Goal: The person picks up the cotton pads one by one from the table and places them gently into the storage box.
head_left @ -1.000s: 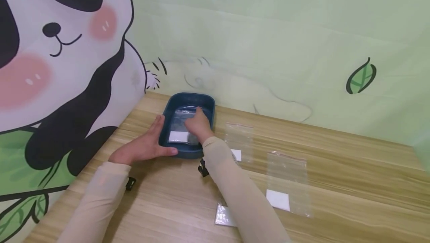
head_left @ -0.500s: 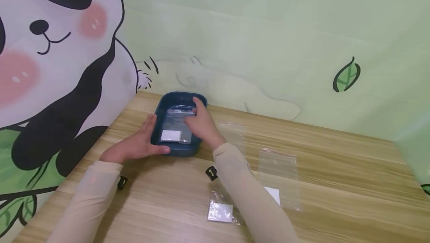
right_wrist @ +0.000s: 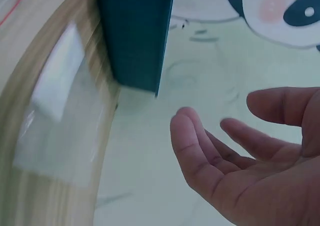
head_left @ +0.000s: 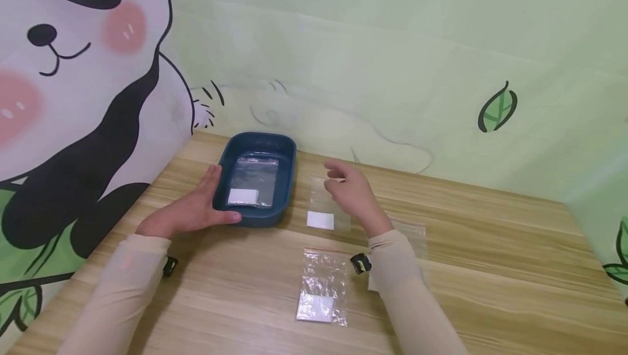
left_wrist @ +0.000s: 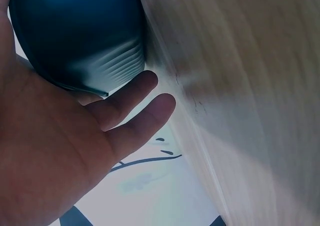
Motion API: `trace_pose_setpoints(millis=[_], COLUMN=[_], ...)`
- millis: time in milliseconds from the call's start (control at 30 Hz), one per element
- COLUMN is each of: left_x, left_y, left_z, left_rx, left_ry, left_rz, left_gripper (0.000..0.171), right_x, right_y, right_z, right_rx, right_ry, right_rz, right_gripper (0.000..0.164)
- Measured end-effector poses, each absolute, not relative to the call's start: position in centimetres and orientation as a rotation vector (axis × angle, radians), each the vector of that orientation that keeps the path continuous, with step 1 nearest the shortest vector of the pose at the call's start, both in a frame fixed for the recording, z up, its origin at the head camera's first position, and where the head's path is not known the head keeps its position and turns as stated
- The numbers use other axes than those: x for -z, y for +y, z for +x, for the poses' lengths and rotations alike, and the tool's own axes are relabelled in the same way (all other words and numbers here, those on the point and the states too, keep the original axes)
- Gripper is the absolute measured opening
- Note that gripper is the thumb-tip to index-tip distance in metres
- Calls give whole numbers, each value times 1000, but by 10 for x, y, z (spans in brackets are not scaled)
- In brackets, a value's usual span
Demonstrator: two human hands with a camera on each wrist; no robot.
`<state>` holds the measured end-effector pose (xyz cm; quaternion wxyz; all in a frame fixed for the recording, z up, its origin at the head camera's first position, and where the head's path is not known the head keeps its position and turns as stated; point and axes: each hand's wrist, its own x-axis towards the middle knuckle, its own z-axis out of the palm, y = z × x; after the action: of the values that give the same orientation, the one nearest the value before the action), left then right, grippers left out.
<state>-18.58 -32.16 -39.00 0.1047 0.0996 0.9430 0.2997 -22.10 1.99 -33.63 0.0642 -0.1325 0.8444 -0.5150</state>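
Note:
A dark blue plastic tray (head_left: 284, 202) stands near the back left of the table, holding a clear zip bag (head_left: 260, 180) with a white card inside. My left hand (head_left: 188, 210) spreads around the tray's near-left corner, fingers straight along its side and thumb at the front rim. To the right of the tray, my right hand (head_left: 355, 194) hovers with loosely bent fingers and nothing between them, as the right wrist view also shows. Below it, a second zip bag with a white card (head_left: 320, 221) lies partly covered by that hand.
Another zip bag (head_left: 324, 284) with a white card lies toward the front of the wooden table (head_left: 235, 295). A further bag (head_left: 414, 235) is partly hidden by the right sleeve. Behind the table rises a green backdrop (head_left: 392, 71) with a printed panda.
My right hand has left the inside of the tray and moved right, over the neighbouring bag. The zip bag stays in the tray. My left hand keeps its place at the tray.

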Motion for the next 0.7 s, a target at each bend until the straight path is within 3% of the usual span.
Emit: trace_pose_setpoints(millis=[700], left_x=[389], left_y=[-321], left_z=[-187], left_rx=[-901], left_ry=[2759], left_rz=[283], left_gripper=[132], right_x=[354], right_y=[143], right_z=[-200], right_rx=[1374], right_ry=[2587], right_rz=[-300], right_gripper=[40])
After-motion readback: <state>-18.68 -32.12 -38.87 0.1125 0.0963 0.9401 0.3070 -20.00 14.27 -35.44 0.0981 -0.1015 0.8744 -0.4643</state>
